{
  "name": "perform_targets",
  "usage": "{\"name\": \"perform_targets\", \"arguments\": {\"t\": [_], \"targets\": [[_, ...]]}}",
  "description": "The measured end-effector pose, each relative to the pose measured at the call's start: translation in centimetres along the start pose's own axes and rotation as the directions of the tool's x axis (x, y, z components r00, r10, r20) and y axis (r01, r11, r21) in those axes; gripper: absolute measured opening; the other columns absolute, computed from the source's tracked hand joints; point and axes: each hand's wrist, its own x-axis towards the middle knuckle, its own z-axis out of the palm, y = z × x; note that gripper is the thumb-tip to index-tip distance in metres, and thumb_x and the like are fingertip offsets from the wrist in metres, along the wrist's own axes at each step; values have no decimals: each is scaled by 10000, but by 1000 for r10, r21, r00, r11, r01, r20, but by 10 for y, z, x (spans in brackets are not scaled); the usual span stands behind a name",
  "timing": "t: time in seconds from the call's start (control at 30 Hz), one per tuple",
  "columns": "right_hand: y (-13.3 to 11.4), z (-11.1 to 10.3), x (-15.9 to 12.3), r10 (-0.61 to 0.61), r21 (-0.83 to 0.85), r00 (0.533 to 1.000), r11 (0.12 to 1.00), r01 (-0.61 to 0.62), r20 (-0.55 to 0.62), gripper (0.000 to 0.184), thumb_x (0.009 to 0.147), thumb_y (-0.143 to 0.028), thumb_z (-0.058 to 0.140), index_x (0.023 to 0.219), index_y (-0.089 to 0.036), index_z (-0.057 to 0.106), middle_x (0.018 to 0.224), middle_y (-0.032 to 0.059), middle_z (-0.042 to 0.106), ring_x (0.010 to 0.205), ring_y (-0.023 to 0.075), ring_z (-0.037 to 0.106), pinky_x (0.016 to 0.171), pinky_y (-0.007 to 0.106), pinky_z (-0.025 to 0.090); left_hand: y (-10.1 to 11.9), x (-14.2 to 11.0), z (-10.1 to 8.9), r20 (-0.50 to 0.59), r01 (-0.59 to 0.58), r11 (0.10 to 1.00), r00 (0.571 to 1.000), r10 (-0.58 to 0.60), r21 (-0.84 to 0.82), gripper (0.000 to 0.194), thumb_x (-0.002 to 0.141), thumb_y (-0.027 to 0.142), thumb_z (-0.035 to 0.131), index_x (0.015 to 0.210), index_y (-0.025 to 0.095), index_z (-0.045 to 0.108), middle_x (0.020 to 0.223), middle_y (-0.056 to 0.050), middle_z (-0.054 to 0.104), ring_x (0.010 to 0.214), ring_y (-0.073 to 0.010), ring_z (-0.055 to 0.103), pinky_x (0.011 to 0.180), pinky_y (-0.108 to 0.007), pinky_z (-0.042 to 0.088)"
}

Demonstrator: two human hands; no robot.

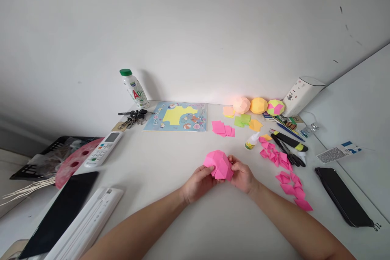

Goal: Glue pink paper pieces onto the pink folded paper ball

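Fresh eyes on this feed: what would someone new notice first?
Probably the bright pink, faceted, rounded paper form, held between the left hand and right hand over the white table. Next, three pastel and bright faceted paper balls lined up by the wall, and folded pink paper pieces scattered right of the hands.

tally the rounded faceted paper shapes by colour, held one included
Pink shape, in left hand and right hand: 1
Peach shape: 1
Orange shape: 1
Green-and-pink shape: 1
Total: 4
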Motion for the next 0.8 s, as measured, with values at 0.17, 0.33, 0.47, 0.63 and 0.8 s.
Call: {"name": "perform_targets", "arguments": {"t": [0.17, 0.33, 0.47, 0.63, 0.8], "targets": [[-2, 7, -1, 3, -22, 999, 1000, -3, -34, 179, 632, -155, 569, 750, -244, 469, 685, -31, 634, 588, 196, 592, 573, 344, 434, -1, 0, -2, -53, 11, 999, 999, -13, -30, 192, 800, 306, 620, 817, 119, 661, 761, -92, 639, 728, -195, 585, 790, -348, 414], [-2, 12, -2, -54, -175, 998, 983, 45, -45, 118, 718, -250, 576, 793, -242, 486, 685, -13, 620, 589, 197, 580, 618, 376, 447, -1, -1, -7, -99, 34, 997, 994, -40, -63, 204, 801, 293, 625, 718, 111, 664, 678, -67, 617, 648, -157, 565, 720, -310, 415], [-4, 16, -8, -393, -619, 904, 755, 215, -166, 108, 792, -331, 553, 779, -229, 522, 820, 30, 583, 747, 210, 564, 698, 386, 448, -3, 0, -8, -119, 25, 998, 992, -31, -55, 199, 789, 285, 647, 689, 113, 654, 655, -58, 614, 627, -142, 551, 694, -299, 416], [-3, 21, -19, -721, -893, 597, -65, 446, 351, 114, 709, -226, 631, 789, -239, 551, 986, 79, 543, 966, 268, 522, 851, 456, 420, -4, -1, -4, -157, 1, 996, 987, -15, -91, 150, 767, 252, 681, 698, 140, 609, 691, -28, 609, 652, -135, 551, 675, -297, 424], [-7, 22, -25, -612, -828, 562, -354, 435, 556, 141, 721, -155, 607, 800, -260, 554, 977, 82, 561, 931, 276, 544, 801, 468, 455, -7, -1, -4, -149, 3, 999, 989, -8, -40, 197, 764, 285, 686, 686, 133, 588, 678, -25, 585, 647, -133, 547, 654, -299, 428]]}}
